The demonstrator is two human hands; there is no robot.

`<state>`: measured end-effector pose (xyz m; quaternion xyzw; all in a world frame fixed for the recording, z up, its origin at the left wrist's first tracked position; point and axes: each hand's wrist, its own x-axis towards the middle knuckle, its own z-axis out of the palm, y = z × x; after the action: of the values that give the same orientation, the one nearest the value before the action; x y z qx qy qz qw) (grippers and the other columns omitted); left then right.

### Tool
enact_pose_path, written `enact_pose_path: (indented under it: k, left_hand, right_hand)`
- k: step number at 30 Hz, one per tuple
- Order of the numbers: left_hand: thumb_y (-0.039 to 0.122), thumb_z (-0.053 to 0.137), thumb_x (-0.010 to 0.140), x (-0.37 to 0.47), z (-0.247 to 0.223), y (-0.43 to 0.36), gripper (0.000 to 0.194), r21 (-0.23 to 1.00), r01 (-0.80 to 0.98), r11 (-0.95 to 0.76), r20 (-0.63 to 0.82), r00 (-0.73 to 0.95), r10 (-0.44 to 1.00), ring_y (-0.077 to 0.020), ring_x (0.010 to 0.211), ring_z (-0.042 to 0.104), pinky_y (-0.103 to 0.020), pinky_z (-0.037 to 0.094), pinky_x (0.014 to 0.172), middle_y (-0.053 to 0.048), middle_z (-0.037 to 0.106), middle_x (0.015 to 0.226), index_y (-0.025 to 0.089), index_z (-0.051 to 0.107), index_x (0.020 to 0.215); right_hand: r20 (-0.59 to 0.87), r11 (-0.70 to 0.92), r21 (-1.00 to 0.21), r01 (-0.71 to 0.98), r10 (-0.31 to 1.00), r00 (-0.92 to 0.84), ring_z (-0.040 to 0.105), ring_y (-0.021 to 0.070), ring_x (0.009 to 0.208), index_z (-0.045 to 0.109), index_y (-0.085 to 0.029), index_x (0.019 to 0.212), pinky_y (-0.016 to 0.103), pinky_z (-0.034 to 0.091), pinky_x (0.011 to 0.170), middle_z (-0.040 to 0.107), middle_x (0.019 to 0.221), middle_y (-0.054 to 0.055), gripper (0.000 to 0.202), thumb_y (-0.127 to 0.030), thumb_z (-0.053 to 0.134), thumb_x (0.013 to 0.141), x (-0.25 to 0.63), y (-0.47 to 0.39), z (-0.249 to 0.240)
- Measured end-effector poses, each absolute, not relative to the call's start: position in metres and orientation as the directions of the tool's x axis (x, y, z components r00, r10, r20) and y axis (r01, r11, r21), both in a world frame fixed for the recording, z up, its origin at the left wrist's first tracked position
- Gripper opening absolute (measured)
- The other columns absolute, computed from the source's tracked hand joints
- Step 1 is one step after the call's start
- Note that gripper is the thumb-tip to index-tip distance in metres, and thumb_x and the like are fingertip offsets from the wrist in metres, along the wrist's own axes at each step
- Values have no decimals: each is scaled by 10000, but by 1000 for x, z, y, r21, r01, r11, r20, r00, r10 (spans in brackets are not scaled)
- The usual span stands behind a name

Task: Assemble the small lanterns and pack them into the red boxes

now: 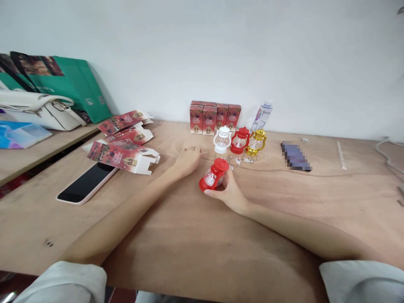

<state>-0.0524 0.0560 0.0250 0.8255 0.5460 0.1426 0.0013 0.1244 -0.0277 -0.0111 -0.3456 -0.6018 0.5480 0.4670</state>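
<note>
The person's left arm (135,206) reaches out from about 7 o'clock, nearly straight, and the left hand (186,161) sits low over the table (176,252), palm down with its fingers partly curled. A thin pale piece (203,152) shows at its fingertips; whether it is gripped cannot be told. The right arm (293,225) comes in from 4 o'clock, and the right hand (232,194) is closed around a tilted red lantern (212,179), the thumb at its base.

That lantern lies at 10 o'clock from the right hand and at 4 o'clock from the left, which is near but apart from it. Its top leans toward 1 o'clock. Beyond it, from 12 to 2 o'clock, stand a white lantern (222,141), another red lantern (240,140) and a gold lantern (256,143). Opened boxes (121,158) lie at 9 o'clock from the left hand.
</note>
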Motion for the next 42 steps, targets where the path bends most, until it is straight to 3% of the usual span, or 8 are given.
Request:
enact_pose_path:
  k: [3, 6, 16, 20, 26, 33, 38, 42]
  left_hand:
    - [144, 355, 899, -56, 42, 56, 192, 486, 760, -432, 333, 296, 895, -182, 782, 573, -317, 430, 760, -68, 621, 835, 143, 467, 1055]
    - [167, 382, 885, -58, 62, 53, 186, 700, 539, -468, 391, 259, 883, -139, 763, 572, -275, 427, 765, -3, 586, 777, 172, 458, 1055]
    - [207, 537, 751, -57, 107, 28, 134, 935, 96, -342, 309, 255, 916, -163, 927, 616, -296, 439, 823, -17, 642, 860, 167, 602, 861]
    - [277, 583, 787, -59, 112, 24, 155, 899, 163, -407, 344, 314, 885, -163, 890, 618, -315, 436, 878, -28, 667, 815, 149, 662, 821]
    - [323, 564, 844, -64, 124, 16, 346, 789, 416, -453, 266, 432, 862, -199, 913, 648, -350, 460, 883, -53, 724, 845, 154, 645, 1135]
    - [114, 432, 765, -61, 110, 19, 308, 194, 874, -446, 194, 411, 891, -259, 1010, 634, -461, 398, 962, -49, 735, 984, 188, 722, 838]
    - [169, 466, 749, -60, 101, 23, 225, 171, 856, -488, 170, 462, 870, -247, 1014, 618, -409, 402, 910, -22, 726, 935, 206, 685, 786]
    - [245, 531, 731, -57, 102, 20, 128, 99, 884, -457, 149, 441, 885, -254, 872, 615, -505, 354, 930, -41, 679, 777, 170, 584, 643]
  right_hand:
    - [182, 166, -983, -76, 927, -328, 585, 193, 1085, 368, -269, 1197, 387, 484, 981, 552, 1208, 60, 734, -331, 827, 627, 125, -28, -10]
    - [167, 165, -986, -34, 934, -317, 568, 201, 1114, 382, -264, 1213, 385, 472, 995, 534, 1241, 62, 774, -339, 846, 598, 125, -29, -8]
    - [119, 144, -986, 79, 958, -263, 588, 202, 1008, 400, -232, 1162, 408, 468, 961, 586, 1099, 40, 754, -367, 853, 575, 123, -28, -8]
    - [105, 137, -986, 91, 952, -289, 585, 201, 1001, 385, -236, 1163, 414, 473, 958, 568, 1124, 46, 793, -362, 868, 548, 123, -27, -10]
    - [117, 153, -983, 99, 946, -303, 579, 206, 1019, 371, -224, 1171, 419, 468, 969, 558, 1149, 65, 787, -349, 857, 565, 124, -27, -9]
    - [124, 168, -979, 117, 941, -314, 584, 199, 1019, 368, -227, 1166, 411, 470, 976, 565, 1129, 54, 766, -349, 847, 582, 125, -27, -8]
    - [124, 167, -979, 116, 942, -313, 589, 198, 1005, 378, -227, 1149, 408, 475, 968, 565, 1130, 55, 745, -339, 846, 580, 124, -27, -8]
    - [125, 174, -975, 136, 943, -308, 585, 204, 1030, 381, -229, 1152, 412, 473, 970, 558, 1138, 55, 726, -340, 834, 596, 124, -28, -6]
